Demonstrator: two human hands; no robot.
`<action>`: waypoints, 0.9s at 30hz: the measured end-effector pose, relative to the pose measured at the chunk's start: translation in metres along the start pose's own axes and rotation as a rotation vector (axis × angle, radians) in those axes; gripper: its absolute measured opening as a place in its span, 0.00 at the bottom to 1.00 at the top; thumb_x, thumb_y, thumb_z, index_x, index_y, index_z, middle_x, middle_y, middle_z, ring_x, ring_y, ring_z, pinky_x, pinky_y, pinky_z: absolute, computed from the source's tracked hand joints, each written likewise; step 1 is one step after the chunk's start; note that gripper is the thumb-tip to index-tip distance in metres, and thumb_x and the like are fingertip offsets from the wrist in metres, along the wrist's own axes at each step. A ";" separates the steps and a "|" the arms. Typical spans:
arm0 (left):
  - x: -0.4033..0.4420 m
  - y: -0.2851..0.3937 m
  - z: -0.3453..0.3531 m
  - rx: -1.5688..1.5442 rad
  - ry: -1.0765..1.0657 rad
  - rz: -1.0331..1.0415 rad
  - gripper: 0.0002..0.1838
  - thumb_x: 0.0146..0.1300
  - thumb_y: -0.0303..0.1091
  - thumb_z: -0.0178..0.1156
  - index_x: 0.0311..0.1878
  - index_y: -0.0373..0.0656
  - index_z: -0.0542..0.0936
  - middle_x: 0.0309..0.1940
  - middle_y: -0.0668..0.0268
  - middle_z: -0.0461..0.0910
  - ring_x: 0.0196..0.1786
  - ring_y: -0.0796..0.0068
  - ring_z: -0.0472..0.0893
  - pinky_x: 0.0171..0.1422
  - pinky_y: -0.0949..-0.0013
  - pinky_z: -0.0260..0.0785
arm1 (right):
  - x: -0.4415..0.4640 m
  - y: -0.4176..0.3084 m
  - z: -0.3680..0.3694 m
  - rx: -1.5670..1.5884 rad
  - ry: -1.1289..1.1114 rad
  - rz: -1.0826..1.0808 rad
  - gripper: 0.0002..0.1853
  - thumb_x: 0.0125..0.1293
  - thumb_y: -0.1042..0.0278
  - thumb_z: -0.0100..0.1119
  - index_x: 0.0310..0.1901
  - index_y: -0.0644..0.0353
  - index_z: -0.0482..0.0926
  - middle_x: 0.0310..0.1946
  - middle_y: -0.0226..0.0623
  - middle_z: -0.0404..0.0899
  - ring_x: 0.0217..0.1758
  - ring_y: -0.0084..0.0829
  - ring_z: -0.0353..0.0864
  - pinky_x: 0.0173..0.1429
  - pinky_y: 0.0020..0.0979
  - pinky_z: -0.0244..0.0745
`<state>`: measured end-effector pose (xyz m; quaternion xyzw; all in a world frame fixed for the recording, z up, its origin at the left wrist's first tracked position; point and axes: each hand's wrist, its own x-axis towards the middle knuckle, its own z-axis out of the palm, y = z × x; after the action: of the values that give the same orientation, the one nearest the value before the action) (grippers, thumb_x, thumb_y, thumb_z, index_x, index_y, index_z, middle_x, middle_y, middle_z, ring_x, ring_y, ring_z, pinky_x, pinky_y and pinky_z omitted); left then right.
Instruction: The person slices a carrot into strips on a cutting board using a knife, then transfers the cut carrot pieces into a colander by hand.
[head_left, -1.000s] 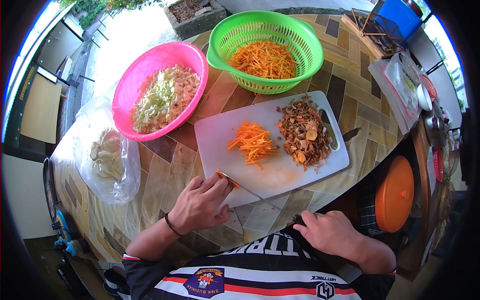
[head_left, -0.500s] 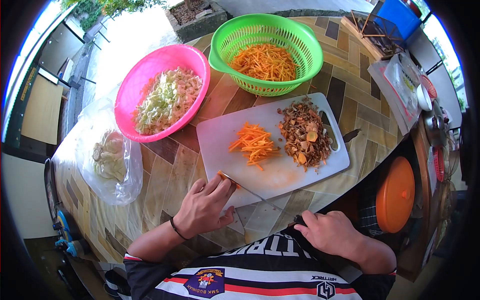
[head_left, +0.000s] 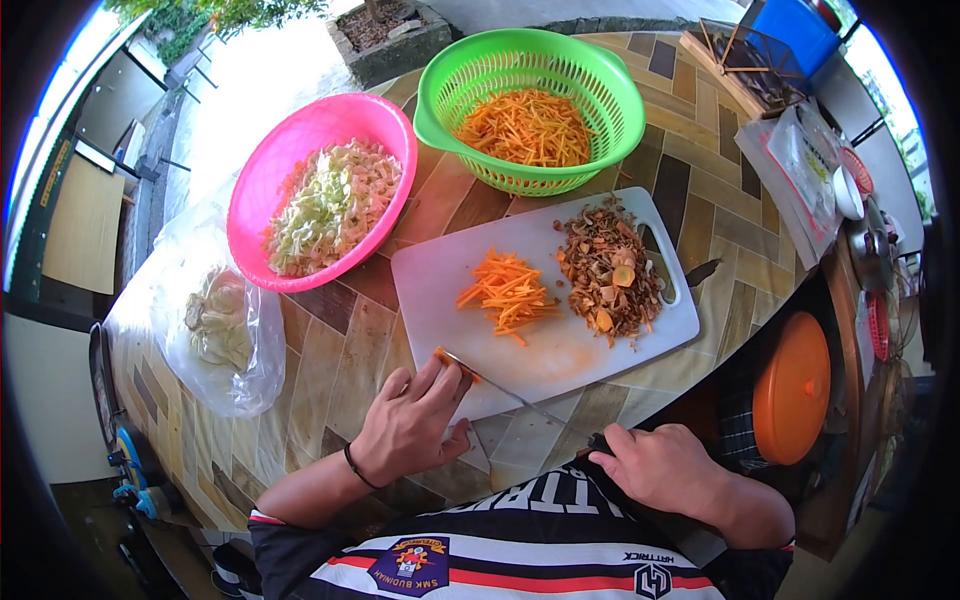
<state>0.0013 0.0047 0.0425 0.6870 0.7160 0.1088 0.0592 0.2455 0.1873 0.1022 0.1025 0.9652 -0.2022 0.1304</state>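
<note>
My left hand [head_left: 412,420] rests at the near left edge of the white cutting board [head_left: 480,385], its fingers closed on a piece of carrot [head_left: 443,354] that they mostly cover. By its black handle my right hand [head_left: 655,463] grips a knife [head_left: 520,400], whose blade slants up to the carrot at my left fingertips. A small heap of carrot strips [head_left: 505,290] lies in the middle of the board. To its right sits a pile of brown peelings and scraps [head_left: 610,265], some carrot ends among them.
Beyond the board stand a green colander [head_left: 435,125] of carrot strips and a pink basin [head_left: 245,215] of shredded cabbage. A clear plastic bag [head_left: 250,385] with a cabbage lies left. An orange lid [head_left: 792,390] is below the table's right edge.
Almost nothing differs. Both hands, the knife and the carrot keep their places; the view has shifted very slightly.
</note>
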 end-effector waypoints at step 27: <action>-0.003 0.000 0.003 -0.048 0.012 0.002 0.32 0.50 0.37 0.64 0.59 0.33 0.76 0.58 0.57 0.70 0.68 0.63 0.69 0.58 0.65 0.64 | 0.025 -0.022 0.004 0.041 -0.125 0.125 0.18 0.74 0.55 0.52 0.35 0.63 0.67 0.13 0.41 0.77 0.17 0.47 0.81 0.20 0.42 0.76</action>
<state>0.0021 0.0021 0.0398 0.6856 0.7127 0.1303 0.0713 0.2175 0.1694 0.0993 0.1522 0.9426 -0.2195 0.2005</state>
